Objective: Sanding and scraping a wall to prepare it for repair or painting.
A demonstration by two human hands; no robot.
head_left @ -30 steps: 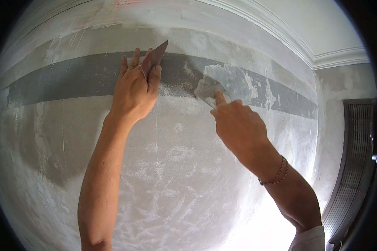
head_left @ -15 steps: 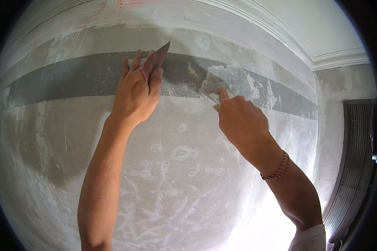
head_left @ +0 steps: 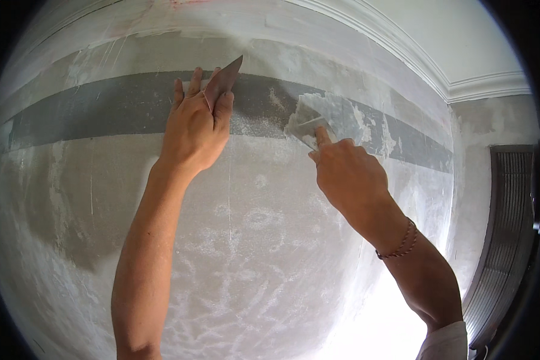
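Note:
A dark grey band runs across the plastered wall. My left hand rests on this band with some fingers stretched against the wall. Between its thumb and palm it grips a thin reddish-brown pointed sheet, whose exact kind I cannot tell. To the right, my right hand is closed around a putty knife. Its index finger presses along the blade, which lies against the wall at the left edge of a pale, ragged-edged patch. The knife's handle is hidden in my fist.
White moulding follows the ceiling at the upper right. On the adjoining wall stands a dark slatted panel. Bright light glares on the lower right of the wall.
My right hand and the putty knife have shifted very slightly to the right along the wall. My left hand keeps its place and its hold; the view has tilted a little.

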